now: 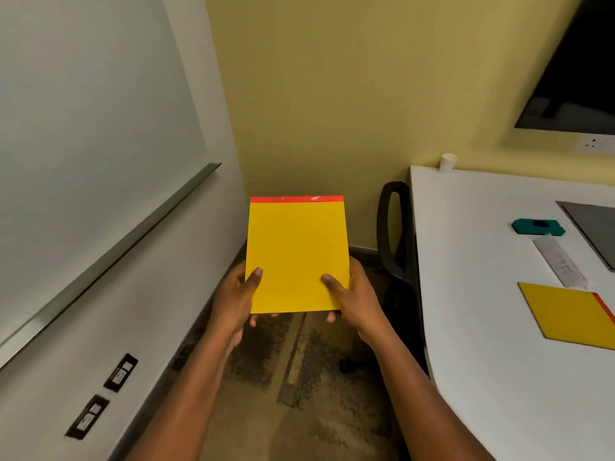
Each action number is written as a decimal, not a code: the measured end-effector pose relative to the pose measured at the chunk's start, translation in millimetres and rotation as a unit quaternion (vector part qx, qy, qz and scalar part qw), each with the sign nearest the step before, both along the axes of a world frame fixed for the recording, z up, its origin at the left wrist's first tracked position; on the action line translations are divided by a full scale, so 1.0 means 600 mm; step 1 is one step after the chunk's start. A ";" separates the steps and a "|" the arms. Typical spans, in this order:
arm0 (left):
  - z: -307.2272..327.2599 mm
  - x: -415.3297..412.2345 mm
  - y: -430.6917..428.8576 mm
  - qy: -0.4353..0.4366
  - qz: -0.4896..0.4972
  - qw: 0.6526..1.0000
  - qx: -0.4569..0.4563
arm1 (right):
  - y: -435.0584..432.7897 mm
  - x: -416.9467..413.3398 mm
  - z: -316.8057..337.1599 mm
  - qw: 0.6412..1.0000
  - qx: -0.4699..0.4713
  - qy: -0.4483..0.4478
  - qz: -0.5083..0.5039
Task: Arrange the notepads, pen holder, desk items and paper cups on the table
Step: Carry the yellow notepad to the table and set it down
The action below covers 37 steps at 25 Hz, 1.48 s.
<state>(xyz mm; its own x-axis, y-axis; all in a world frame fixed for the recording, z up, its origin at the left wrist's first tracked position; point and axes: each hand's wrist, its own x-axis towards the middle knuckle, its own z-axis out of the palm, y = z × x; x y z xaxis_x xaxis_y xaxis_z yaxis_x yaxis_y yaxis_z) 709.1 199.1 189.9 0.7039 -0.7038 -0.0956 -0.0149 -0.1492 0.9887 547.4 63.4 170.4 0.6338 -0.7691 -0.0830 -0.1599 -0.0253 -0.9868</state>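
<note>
Yellow notepad (296, 254), red strip on its far edge, is pinched at its near corners by the left hand (233, 294) and right hand (352, 294), thumbs on top, fingers beneath. It hangs over the floor, left of the table (482, 294) and apart from it. The step looks like carrying it over; next it needs a swing right, then laying flat, perhaps beside the second notepad (565, 314) near the ruler (560, 261).
</note>
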 end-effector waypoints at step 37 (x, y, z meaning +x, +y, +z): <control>-0.039 0.571 -1.063 0.012 -0.273 0.962 0.009 | -0.867 0.501 -0.008 0.955 0.004 0.015 -0.296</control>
<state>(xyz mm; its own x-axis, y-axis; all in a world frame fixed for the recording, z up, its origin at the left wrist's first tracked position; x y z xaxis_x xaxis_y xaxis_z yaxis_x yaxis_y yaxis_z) 1052.0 -438.8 166.6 0.2276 -0.9659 -0.1232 -0.0734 -0.1432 0.9870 848.2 -456.6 165.6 0.0846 -0.9912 -0.1019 -0.1723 0.0862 -0.9813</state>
